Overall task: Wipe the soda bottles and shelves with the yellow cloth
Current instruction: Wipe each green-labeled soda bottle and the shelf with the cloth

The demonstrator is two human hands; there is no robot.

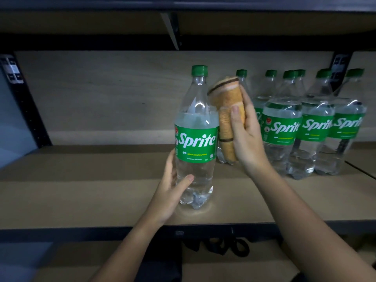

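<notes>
Your left hand [172, 185] gripped the lower part of a Sprite bottle [196, 137] that stood upright on the wooden shelf [81, 190], apart from the others and nearer the front edge. Your thumb lay across the clear plastic below the green label, and your fingers curled round the far side, out of sight.

Your right hand [247, 137] held the yellow cloth [228, 119], folded into a long pad with dark stripes near its ends. Your thumb pressed the front of the pad and your fingers, close together, wrapped its right side. The cloth stood upright just to the right of the held bottle, at the height of its shoulder and label; you could not tell whether the two touched.

Behind your right hand, a group of Sprite bottles [313, 127] with green caps stood close together at the back right of the shelf, against the wooden back panel [101, 94]. A black metal upright [24, 102] framed the left side, and another shelf [264, 23] ran overhead.
</notes>
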